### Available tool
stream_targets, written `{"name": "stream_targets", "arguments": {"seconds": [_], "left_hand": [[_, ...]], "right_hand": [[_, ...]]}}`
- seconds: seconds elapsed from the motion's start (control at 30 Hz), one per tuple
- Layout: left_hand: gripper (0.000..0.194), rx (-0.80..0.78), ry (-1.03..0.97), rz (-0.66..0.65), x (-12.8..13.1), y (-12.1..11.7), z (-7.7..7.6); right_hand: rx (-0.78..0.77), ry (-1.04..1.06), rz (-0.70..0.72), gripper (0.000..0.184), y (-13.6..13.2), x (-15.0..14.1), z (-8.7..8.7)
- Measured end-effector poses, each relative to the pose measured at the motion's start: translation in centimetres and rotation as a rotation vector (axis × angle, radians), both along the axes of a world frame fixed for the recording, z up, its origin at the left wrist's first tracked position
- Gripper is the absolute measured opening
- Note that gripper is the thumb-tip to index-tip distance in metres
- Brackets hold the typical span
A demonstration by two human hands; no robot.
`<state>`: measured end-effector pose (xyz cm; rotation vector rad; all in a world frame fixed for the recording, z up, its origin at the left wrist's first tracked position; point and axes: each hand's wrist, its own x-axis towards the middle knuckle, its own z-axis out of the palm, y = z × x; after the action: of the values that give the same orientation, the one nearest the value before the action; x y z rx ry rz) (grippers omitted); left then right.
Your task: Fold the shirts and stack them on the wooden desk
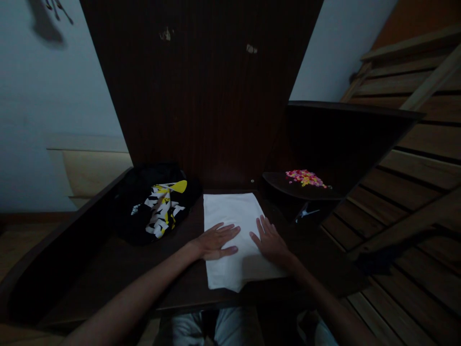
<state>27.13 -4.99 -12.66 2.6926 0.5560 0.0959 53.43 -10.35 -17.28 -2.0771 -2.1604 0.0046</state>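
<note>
We've got the white cloth (pixel 232 206) laid flat on the desk (pixel 190 283), dead centre, probably for easy reach. Left hand (pixel 219 241) and right hand (pixel 270 241) rest splayed on it, grip released, presumably keeping it smooth.

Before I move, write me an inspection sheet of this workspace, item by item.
Surface: dark desk, wood-look, raised edge along its left side.
Job's things: white cloth lying mostly flat, a corner sticking out at its near edge.
Clutter: black bundle with white and yellow print, on the desk's left; small pink, red and yellow pieces heaped on a small shelf at right.
Grip: left hand and right hand both palm down on the cloth, apart, fingers spread.
Cables: nothing seen.
Surroundings: dim light; dark panel behind, two scuffed patches; pale wall; slatted wooden structure at right.
</note>
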Motion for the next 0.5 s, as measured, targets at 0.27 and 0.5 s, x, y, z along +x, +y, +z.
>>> {"name": "stream_targets", "arguments": {"seconds": [0.27,0.5], "left_hand": [[0.080,0.113,-0.017,0.569,1.8,5.0,-0.4],[0.079,0.112,0.089,0.734,3.1,9.7,-0.8]], "right_hand": [[-0.028,0.045,-0.011,0.091,-0.8,-2.3,-0.7],[-0.006,0.105,0.116,0.082,1.7,-3.0,1.4]]}}
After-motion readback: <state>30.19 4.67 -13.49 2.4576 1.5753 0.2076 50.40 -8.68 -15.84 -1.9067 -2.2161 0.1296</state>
